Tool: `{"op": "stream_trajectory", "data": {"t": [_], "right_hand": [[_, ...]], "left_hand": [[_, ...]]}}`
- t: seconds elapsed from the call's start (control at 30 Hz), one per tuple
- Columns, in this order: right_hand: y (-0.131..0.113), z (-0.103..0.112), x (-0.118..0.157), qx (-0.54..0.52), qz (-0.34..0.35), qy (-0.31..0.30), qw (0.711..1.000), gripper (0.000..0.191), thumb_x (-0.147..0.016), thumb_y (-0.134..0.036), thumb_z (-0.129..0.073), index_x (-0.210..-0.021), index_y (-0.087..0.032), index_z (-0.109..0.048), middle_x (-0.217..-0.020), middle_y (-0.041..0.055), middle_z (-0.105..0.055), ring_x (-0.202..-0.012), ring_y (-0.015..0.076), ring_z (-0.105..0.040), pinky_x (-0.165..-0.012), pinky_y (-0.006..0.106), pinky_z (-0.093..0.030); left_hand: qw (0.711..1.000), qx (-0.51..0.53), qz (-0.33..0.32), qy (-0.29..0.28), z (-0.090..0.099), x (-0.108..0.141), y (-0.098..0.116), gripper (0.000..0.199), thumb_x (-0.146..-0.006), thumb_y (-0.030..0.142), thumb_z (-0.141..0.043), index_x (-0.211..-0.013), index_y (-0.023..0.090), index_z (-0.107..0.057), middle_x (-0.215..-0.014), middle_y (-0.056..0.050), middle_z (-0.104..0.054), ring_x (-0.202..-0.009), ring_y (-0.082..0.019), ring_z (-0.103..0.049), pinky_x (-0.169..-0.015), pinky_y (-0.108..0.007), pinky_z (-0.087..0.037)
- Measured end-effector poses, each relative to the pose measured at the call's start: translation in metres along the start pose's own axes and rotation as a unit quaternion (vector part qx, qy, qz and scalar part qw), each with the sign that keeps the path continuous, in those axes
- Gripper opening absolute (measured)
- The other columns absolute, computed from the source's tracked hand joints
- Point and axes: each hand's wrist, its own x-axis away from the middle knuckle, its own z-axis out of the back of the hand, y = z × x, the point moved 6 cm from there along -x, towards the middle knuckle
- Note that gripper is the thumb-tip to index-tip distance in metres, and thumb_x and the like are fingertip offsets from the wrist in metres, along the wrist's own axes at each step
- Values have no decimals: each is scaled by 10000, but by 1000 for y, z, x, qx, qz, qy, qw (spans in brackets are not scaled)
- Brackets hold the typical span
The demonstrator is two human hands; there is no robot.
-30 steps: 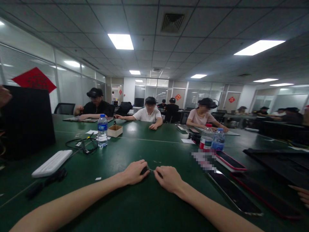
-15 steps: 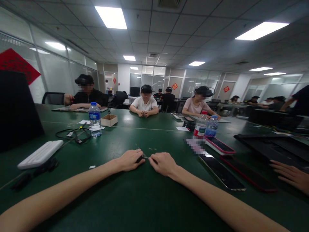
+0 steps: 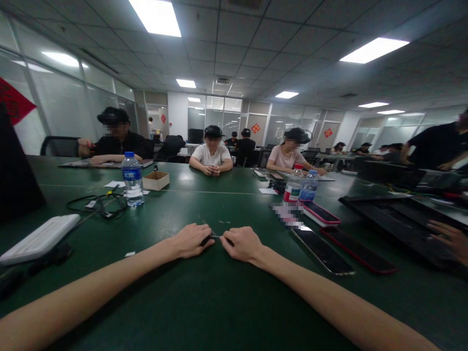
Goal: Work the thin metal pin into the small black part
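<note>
Notably, the person's left hand has its fingers closed around a small dark object, whose thin pale end bridges toward the right hand. The right fingers are curled at that end; whether they grip it cannot be told. The object sits between both hands, above or on the table, well short of its far edge. Risk, as judged: a sudden pull or uneven grip could let the slim end slip and drop the piece. Because the fingers cover most of it, misalignment could pass unnoticed. A wide rightward sweep could knock the black phone.
</note>
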Motion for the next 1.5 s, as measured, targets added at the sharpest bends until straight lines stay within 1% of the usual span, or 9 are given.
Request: {"op": "stream_trajectory", "data": {"t": [0.23, 0.43, 0.5, 0.67, 0.73, 0.93, 1.07, 1.17, 1.5], "right_hand": [[5, -5, 0, -34, 11, 20, 999, 405, -957, -355, -351, -789, -157, -661, -706, 39, -641, -567, 99, -517, -562, 219, -313], [-19, -2, 4, -41, 159, 19, 986, 421, -946, -388, -345, -740, -170, -641, -667, 24, -614, -536, 92, -461, -547, 216, -302], [-18, -2, 3, -52, 133, 21, 989, 425, -953, -380, -334, -747, -166, -639, -681, 29, -619, -539, 92, -467, -549, 211, -312], [2, -4, -4, -78, -34, 12, 996, 437, -974, -372, -316, -758, -160, -631, -678, 26, -621, -557, 98, -513, -576, 211, -357], [4, -6, -5, -74, -58, -5, 996, 431, -977, -378, -320, -765, -164, -629, -687, 26, -626, -555, 99, -519, -579, 213, -363], [2, -5, -5, -58, -69, -20, 996, 413, -971, -387, -331, -782, -170, -627, -716, 32, -637, -577, 107, -542, -587, 213, -367], [3, -7, -5, -45, -76, -20, 996, 423, -974, -399, -319, -793, -174, -628, -724, 30, -645, -588, 113, -555, -599, 216, -370], [3, -7, -6, -37, -80, -19, 996, 427, -975, -404, -317, -789, -179, -629, -732, 31, -651, -597, 117, -565, -604, 220, -370], [4, -6, -7, -51, -87, -18, 995, 419, -979, -394, -310, -811, -182, -630, -729, 24, -646, -600, 118, -569, -598, 224, -374]], "left_hand": [[1000, 23, 4, 3, 2, 2, -1, 350, -953, 469, -321, -903, 188, -524, -859, -65, -623, -762, -202, -593, -702, -314, -428], [997, 31, 75, -3, -1, -1, -10, 354, -947, 476, -325, -919, 185, -523, -853, -75, -631, -749, -214, -602, -645, -302, -417], [997, 28, 73, -5, 0, -2, -9, 346, -944, 471, -331, -923, 185, -525, -857, -75, -632, -754, -214, -601, -641, -301, -415], [997, 35, 62, 6, 2, -1, -6, 334, -947, 467, -329, -935, 186, -508, -867, -70, -628, -753, -206, -596, -643, -298, -416], [997, 36, 62, 11, 2, 0, -6, 326, -950, 462, -328, -953, 186, -500, -869, -69, -629, -752, -204, -597, -645, -298, -419], [995, 31, 87, 25, 6, 0, -7, 377, -940, 522, -325, -1010, 185, -477, -846, -65, -641, -722, -210, -614, -612, -294, -422], [992, -12, 122, 28, 9, 1, -9, 434, -932, 559, -306, -952, 177, -511, -819, -77, -654, -708, -217, -626, -620, -301, -428], [991, -26, 126, 25, 8, 1, -9, 448, -925, 564, -311, -919, 176, -534, -795, -77, -658, -683, -215, -625, -610, -301, -425], [993, 13, 115, 37, 8, 1, -10, 296, -916, 454, -413, -951, 178, -515, -820, -61, -646, -719, -198, -614, -627, -284, -423]]}}
